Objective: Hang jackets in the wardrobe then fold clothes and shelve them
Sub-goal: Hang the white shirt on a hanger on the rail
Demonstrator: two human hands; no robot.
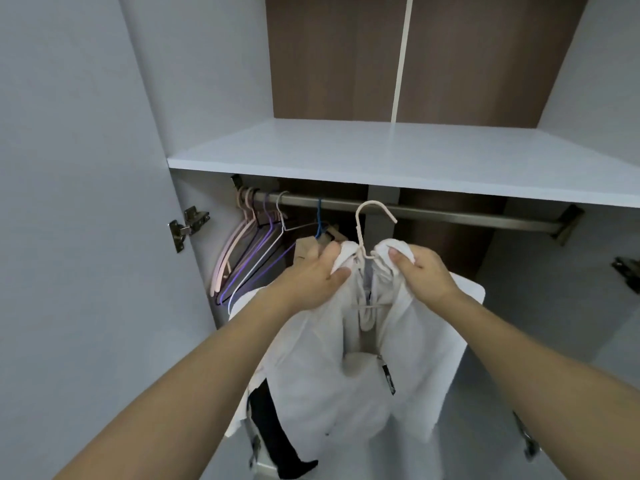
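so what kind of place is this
Most likely the inside of a home wardrobe: a metal hanging rail with empty hangers bunched at one end, a white shelf above, and door hinges at the side.

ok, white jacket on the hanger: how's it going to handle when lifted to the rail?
Likely floppy: the white jacket sags in folds below both grips. Probably light, since the left hand and right hand hold it up by bunched shoulder fabric. It might slip off the thin pink hanger, so the hook may swing near the rail.
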